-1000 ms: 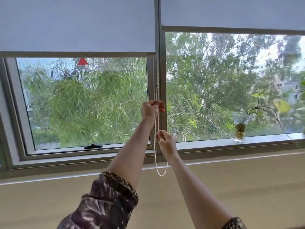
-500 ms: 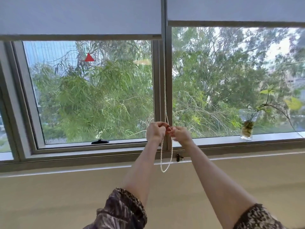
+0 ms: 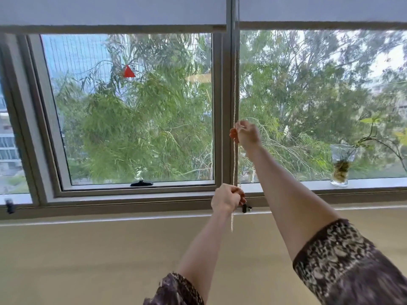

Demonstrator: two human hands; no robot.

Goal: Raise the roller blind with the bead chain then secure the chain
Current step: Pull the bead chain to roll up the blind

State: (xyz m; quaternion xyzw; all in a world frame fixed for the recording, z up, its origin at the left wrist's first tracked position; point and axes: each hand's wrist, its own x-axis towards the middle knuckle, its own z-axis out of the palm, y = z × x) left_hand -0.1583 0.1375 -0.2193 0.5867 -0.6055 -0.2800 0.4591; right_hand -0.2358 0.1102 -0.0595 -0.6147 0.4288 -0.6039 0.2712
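The bead chain (image 3: 234,95) hangs as a thin pale line in front of the upright post (image 3: 229,106) between the two window panes, coming down from the top edge of the view. The right hand (image 3: 247,134) is raised to about the middle height of the glass, its fingers curled round the chain in a close grip. Lower down, level with the bottom rail of the window frame (image 3: 132,202), the left hand (image 3: 228,198) is closed in a fist round the same chain, and a short length of beads dangles below it against the beige wall (image 3: 88,260). Between the two hands the chain runs nearly straight. The roller blind (image 3: 110,12) on the left sits high, its bottom bar lying across the very top of the pane, so almost all the glass is uncovered; a second blind (image 3: 319,9) on the right sits at much the same height. A small black fitting (image 3: 245,208) is fixed to the frame just beside the left hand, on its right. On the sill (image 3: 374,183) well to the right stands a glass vase (image 3: 341,166) with a leafy cutting in it. A black handle (image 3: 141,183) rests at the foot of the left pane, and a red triangle (image 3: 128,72) shows among the trees outside. Both forearms are bare, with dark patterned sleeves (image 3: 343,265) at the elbows.
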